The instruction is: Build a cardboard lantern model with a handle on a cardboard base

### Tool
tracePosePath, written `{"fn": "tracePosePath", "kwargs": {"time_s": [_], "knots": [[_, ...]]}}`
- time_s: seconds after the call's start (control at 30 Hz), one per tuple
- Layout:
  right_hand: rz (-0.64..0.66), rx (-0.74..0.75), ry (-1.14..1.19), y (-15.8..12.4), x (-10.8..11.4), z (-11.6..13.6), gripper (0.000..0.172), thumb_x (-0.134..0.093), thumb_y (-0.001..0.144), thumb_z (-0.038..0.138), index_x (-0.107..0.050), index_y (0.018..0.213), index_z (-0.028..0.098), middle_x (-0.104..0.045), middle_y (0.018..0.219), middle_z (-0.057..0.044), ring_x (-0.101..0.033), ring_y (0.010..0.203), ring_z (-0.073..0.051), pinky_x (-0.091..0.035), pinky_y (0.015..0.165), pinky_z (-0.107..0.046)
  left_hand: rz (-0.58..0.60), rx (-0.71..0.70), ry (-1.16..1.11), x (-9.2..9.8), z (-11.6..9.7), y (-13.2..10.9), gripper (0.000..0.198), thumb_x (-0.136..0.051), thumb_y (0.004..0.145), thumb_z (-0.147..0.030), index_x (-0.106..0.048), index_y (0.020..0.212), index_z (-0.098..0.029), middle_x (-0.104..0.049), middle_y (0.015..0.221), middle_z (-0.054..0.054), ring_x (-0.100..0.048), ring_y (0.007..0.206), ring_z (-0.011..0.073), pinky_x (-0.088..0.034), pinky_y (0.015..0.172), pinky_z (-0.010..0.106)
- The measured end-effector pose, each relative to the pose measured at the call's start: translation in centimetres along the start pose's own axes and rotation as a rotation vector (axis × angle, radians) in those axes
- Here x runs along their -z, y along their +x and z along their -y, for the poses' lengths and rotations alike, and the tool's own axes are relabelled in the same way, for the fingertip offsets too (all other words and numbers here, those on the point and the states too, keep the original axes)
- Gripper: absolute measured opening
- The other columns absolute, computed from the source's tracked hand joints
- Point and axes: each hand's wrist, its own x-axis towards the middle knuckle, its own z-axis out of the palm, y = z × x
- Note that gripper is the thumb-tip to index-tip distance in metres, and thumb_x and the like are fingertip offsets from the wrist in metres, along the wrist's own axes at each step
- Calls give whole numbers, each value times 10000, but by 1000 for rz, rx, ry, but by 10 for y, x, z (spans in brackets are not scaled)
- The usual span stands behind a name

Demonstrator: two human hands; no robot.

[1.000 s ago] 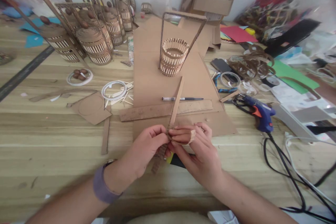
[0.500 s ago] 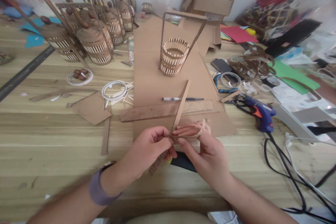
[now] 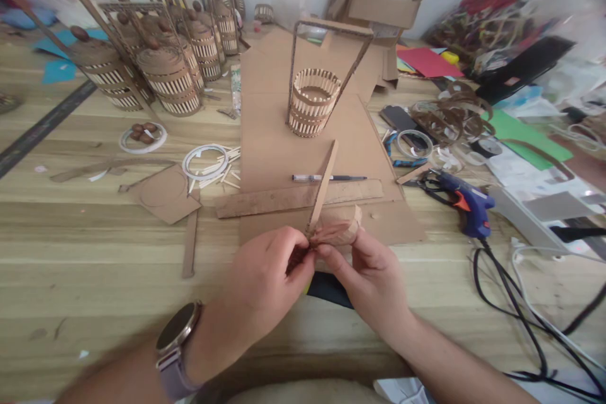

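Note:
A narrow cardboard strip (image 3: 323, 188) slants up and away from between my fingertips. My left hand (image 3: 269, 268) is closed, thumb and fingers pinching the strip's near end. Just to its right, my right hand (image 3: 374, 268) pinches at the same place, fingertips touching. A thin, light-brown piece like a paper layer (image 3: 355, 219) curls beside my right fingers; whether it is joined to the strip is hidden. Under my hands lies a dark tool (image 3: 329, 290) with a bit of yellow, mostly covered. Beyond, a pen (image 3: 345, 178) and a wider cardboard strip (image 3: 255, 200) lie on a cardboard sheet (image 3: 265, 120).
A small handled basket (image 3: 312, 104) of sticks and cardboard stands ahead. Several lidded ones (image 3: 169, 79) fill the back left. Tape rolls (image 3: 205, 162), loose sticks and a cardboard piece (image 3: 165, 192) lie left. A blue glue gun (image 3: 473, 205) with cables lies right.
My left wrist has rolled so the watch face shows, and the strip's lower part is now hidden. The strip has shifted slightly left. My right fingers have curled in.

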Motion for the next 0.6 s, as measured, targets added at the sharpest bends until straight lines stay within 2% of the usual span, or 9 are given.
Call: {"fn": "tracePosePath", "kwargs": {"time_s": [0.07,0.17,0.43,0.6], "knots": [[-4,-25,28,-2,-2,0,57,-636,899,234,-689,890,252,-751,865,-32,-713,837,-205,-581,768,-376,-25,-126,141,0,0,-2,121,-565,909,-249,-600,797,-219,-700,698,30,-649,630,184,-421,586,288],[-21,-63,68,-3,-4,0,47,-645,897,243,-691,901,249,-752,887,-37,-712,865,-205,-584,802,-383,-65,-229,292,0,0,-5,151,-527,944,-231,-612,823,-198,-693,691,37,-642,613,184,-408,576,296],[-32,-110,114,-2,-3,-2,22,-668,880,238,-687,886,246,-731,833,-24,-707,821,-192,-597,759,-359,-61,-245,338,0,-1,-6,127,-538,940,-208,-606,837,-181,-693,678,29,-645,583,173,-395,550,288],[-30,-123,140,-3,-4,-1,66,-659,884,231,-690,937,256,-751,873,-25,-723,846,-197,-604,783,-369,-79,-321,452,1,-2,-5,185,-475,955,-173,-608,827,-172,-672,660,38,-624,567,173,-398,544,291]]}}
